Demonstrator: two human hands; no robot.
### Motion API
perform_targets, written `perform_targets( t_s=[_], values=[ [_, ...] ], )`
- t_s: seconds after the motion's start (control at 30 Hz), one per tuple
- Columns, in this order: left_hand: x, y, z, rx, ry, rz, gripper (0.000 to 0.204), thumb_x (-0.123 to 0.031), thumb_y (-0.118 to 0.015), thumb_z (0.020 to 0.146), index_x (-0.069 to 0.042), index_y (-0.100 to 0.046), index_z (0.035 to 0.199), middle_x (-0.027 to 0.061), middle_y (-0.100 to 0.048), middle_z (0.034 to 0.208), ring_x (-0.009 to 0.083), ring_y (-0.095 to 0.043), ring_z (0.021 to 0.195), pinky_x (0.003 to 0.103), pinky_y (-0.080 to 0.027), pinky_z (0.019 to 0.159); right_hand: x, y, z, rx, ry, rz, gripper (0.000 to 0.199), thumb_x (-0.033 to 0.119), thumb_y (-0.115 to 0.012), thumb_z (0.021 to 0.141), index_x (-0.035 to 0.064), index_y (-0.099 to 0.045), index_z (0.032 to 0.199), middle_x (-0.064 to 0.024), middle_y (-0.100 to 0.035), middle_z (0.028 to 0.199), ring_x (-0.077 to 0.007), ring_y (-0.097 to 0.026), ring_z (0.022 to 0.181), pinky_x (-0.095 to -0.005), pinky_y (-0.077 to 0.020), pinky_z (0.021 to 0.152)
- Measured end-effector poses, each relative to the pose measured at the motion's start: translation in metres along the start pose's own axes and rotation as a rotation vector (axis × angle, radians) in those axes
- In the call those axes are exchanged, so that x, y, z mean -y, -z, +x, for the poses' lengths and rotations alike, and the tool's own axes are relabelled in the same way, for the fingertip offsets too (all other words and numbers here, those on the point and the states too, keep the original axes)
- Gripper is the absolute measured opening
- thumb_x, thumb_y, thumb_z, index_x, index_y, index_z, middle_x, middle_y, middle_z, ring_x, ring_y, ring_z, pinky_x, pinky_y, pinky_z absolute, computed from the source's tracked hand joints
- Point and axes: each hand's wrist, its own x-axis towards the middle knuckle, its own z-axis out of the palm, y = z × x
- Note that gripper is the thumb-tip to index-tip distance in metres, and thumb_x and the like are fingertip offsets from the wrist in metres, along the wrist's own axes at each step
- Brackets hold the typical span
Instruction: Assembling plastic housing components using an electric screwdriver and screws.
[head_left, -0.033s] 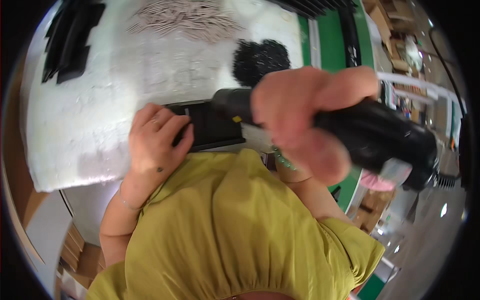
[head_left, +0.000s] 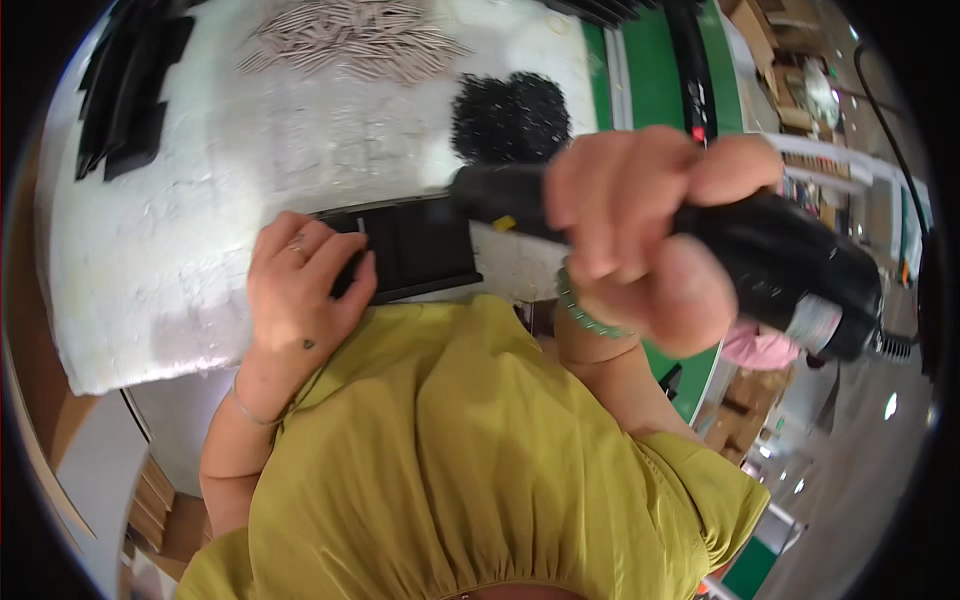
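Note:
A flat black rectangular piece with raised edges lies on the white-wrapped surface just in front of my body. My left hand is curled over its left end, thumb and fingers closed around that end. Beside those fingertips shows a thin shiny sliver, too small to name. In my right hand is a black corded electric screwdriver, lying nearly level with its nose to the left. That nose hangs over the right end of the black piece; whether it touches cannot be made out.
On the white-wrapped surface lie a heap of thin beige strips and a pile of small black parts. Long black profiles rest at the far left. A green surface borders it on the right.
My right hand has drawn the screwdriver a little to the right relative to the black piece. My left hand stays on its left end. The whole view has shifted slightly.

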Motion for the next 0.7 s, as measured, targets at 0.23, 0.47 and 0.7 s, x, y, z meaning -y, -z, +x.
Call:
perform_targets(
  t_s=[0.23, 0.47, 0.7],
  values=[
    [-0.003, 0.008, 0.012, 0.083, 0.022, -0.131, 0.012, 0.0, -0.069, 0.063, -0.004, -0.063, 0.072, 0.0055, -0.057, 0.07, 0.024, -0.052, 0.072, 0.032, -0.044, 0.063, 0.03, 0.061, -0.048, -0.456, 0.069, -0.238, 0.03, 0.002, -0.05, 0.072, 0.0019, -0.044, 0.102, -0.0077, -0.045, 0.062, -0.015, -0.04, 0.048, -0.03, -0.039, 0.048],
    [-0.021, 0.001, 0.041, 0.138, -0.126, -0.113, 0.013, -0.002, -0.07, 0.064, -0.004, -0.062, 0.074, 0.0054, -0.057, 0.073, 0.0244, -0.052, 0.075, 0.032, -0.045, 0.064, 0.015, 0.07, -0.063, -0.586, 0.071, -0.198, 0.028, -0.001, -0.05, 0.071, 0.0018, -0.046, 0.1, -0.0076, -0.047, 0.063, -0.0156, -0.042, 0.048, -0.031, -0.0396, 0.048],
    [-0.029, -0.016, 0.066, 0.195, -0.288, -0.155, 0.012, -0.004, -0.07, 0.065, -0.005, -0.063, 0.075, 0.0042, -0.057, 0.075, 0.0244, -0.052, 0.078, 0.033, -0.045, 0.066, 0.02, 0.067, -0.059, -0.506, 0.07, -0.143, 0.028, -0.002, -0.049, 0.072, 0.0016, -0.044, 0.099, -0.0072, -0.046, 0.06, -0.0156, -0.041, 0.047, -0.0316, -0.04, 0.049]
  ],
)
